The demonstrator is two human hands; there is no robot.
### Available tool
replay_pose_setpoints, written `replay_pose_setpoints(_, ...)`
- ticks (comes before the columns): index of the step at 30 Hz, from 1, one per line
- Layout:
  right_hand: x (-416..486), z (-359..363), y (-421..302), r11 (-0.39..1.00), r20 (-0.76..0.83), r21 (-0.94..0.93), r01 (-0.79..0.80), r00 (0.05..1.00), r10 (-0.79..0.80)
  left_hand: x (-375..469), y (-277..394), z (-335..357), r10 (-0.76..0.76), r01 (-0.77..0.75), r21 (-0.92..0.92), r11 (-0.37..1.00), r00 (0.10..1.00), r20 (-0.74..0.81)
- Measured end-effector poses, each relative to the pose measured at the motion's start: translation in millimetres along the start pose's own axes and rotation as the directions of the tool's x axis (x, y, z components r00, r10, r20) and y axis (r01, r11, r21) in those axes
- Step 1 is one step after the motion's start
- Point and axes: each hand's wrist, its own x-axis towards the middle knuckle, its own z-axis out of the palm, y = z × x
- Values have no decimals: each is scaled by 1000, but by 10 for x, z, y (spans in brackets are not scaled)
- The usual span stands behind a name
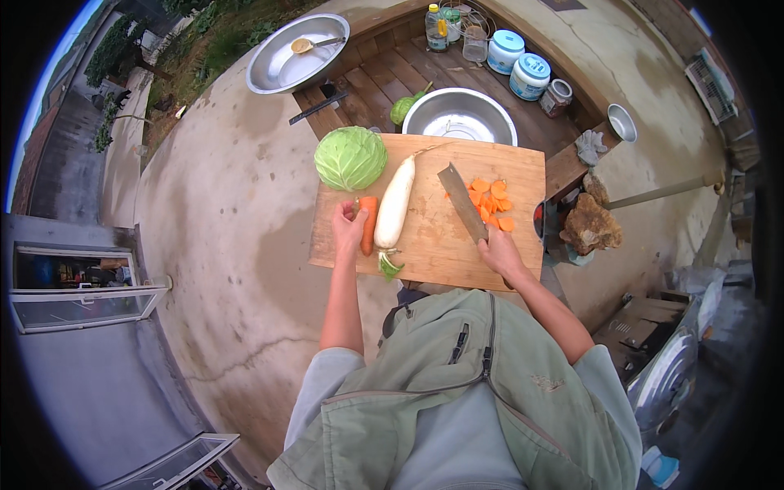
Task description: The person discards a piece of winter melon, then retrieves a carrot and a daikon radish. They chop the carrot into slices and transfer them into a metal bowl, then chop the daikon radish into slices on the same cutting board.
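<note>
On a wooden cutting board [429,245], my left hand [349,226] has its thumb and fingers around the upper part of a whole carrot [368,229]. A white daikon radish [395,202] lies just right of the carrot, its green stub towards me. Behind the carrot, at the board's far left corner, sits a green cabbage [351,158]. My right hand [499,250] grips a cleaver [462,202] by its handle, the blade slanting away to the left. Several carrot slices [493,199] lie in a loose pile to the right of the blade.
Beyond the board stands a steel basin [459,116] beside a small green vegetable [402,110] on a wooden-slatted surface [380,73]. Lidded tubs [530,76] and an oil bottle [436,30] line its far side. A larger basin [288,67] holds a ladle [303,45]. A rock [591,223] is at right.
</note>
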Motion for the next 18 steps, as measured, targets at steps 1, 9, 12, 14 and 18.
replay_pose_setpoints(1,2,2,-11,1000,-2,3,3,1000,-3,12,-57,-28,12,-12,-17,1000,1000,21)
replay_pose_setpoints(9,-127,-171,-21,998,50,19,61,997,-62,-151,82,-83,62,-58,-90,994,997,39)
replay_pose_setpoints(12,-273,-347,-4,988,76,-36,153,986,-150,-318,301,-91,252,-239,176,955,966,-59)
replay_pose_setpoints(14,-358,-478,30,972,96,-64,226,971,-219,-442,444,-84,356,-320,291,902,931,-81)
replay_pose_setpoints(18,-457,-816,196,956,230,-134,263,946,-228,-658,724,58,523,-514,216,830,852,15)
